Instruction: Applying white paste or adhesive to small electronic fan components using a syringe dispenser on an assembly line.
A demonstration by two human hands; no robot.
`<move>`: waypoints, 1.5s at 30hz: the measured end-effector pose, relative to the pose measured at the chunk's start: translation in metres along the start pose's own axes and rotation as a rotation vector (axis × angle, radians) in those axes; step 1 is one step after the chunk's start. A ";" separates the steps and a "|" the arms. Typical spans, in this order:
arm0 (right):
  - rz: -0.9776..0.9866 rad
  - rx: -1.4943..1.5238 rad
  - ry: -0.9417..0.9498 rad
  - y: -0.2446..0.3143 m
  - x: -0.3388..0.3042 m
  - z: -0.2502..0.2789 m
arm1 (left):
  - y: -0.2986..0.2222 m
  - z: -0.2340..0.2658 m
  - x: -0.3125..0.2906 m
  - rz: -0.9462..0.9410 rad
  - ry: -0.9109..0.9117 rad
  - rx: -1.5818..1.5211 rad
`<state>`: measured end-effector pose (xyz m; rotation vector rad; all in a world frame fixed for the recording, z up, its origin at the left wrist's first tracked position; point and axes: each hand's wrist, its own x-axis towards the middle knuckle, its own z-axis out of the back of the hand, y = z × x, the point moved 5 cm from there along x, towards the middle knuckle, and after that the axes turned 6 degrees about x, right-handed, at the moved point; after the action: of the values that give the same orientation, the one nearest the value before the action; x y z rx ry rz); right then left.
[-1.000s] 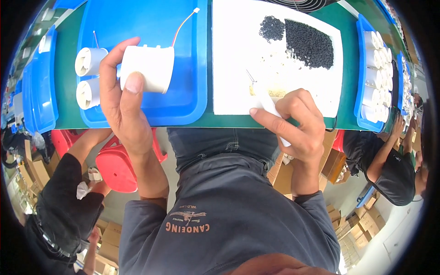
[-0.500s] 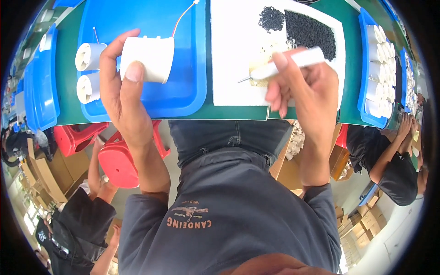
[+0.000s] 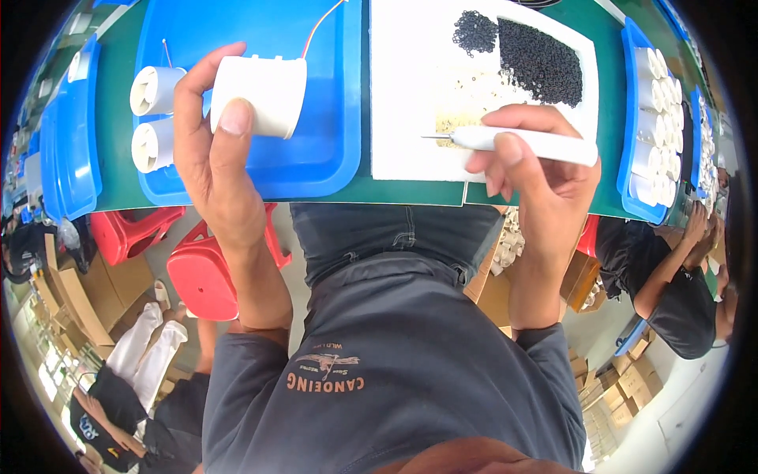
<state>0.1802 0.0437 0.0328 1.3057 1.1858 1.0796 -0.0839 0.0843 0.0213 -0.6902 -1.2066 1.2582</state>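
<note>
While it hung over the blue tray [image 3: 328, 162], the white cylinder [image 3: 264, 95] looked like an easy hold: plastic, I'd guess, so light and stiff, maybe a bit slick, and probably not keen on a hard squeeze. I'd grab it round the side wall and keep clear of the red wire [image 3: 314, 35] at its far edge, which seemed like the fragile bit. The left hand [image 3: 213, 158] was wrapped round it, thumb on the wall and forefinger curled past the left side, other fingers hidden. Right of the tray, the right hand [image 3: 557, 197] gripped a white pen-style tool [image 3: 564, 148] between thumb and fingers, its thin metal tip [image 3: 437, 137] aimed back toward the tray. Two similar cylinders [image 3: 162, 89] lay at the tray's left side, and farther off, well right of the tray, tiny black rings [image 3: 541, 63] sat heaped on a white board [image 3: 403, 95].
</note>
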 end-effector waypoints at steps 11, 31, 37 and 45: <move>0.033 0.040 -0.051 -0.001 0.000 0.004 | -0.002 -0.001 -0.001 -0.019 0.011 0.014; 0.299 -0.238 -0.008 -0.007 -0.009 0.003 | -0.002 -0.002 -0.001 -0.015 -0.008 0.002; 0.325 -0.262 0.000 -0.008 -0.007 0.003 | -0.001 -0.002 -0.001 -0.022 -0.004 -0.018; 0.285 -0.313 0.039 -0.002 -0.009 -0.001 | -0.002 -0.002 -0.001 -0.027 0.000 -0.003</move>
<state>0.1782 0.0354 0.0306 1.2318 0.8306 1.4391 -0.0812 0.0833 0.0227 -0.6740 -1.2142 1.2348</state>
